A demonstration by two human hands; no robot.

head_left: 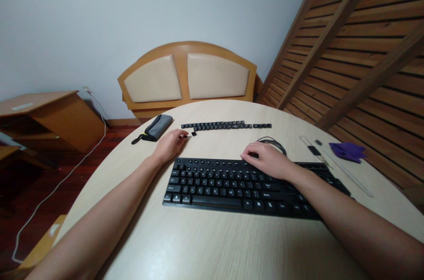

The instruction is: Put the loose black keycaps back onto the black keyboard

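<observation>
A black keyboard [212, 202] lies on the round pale table [185, 244]. Beyond its far left corner is my left hand [169, 145], fingers bent and drawn together; a dark patch shows at the fingertips, but I cannot make out what it is. A loose black keycap [194, 134] sits just right of those fingertips. Behind it, more loose keycaps [215, 126] are lined up in rows. My right hand [266, 159] rests over the keyboard's far edge with its fingers curled; anything inside them is hidden.
A grey zipped pouch [159, 127] lies at the table's left. On the right are a coiled black cable [273, 141], a wire tool with a black handle [314, 150], a thin pale stick [351, 174] and a purple cloth [347, 152]. A wooden headboard [183, 77] stands behind.
</observation>
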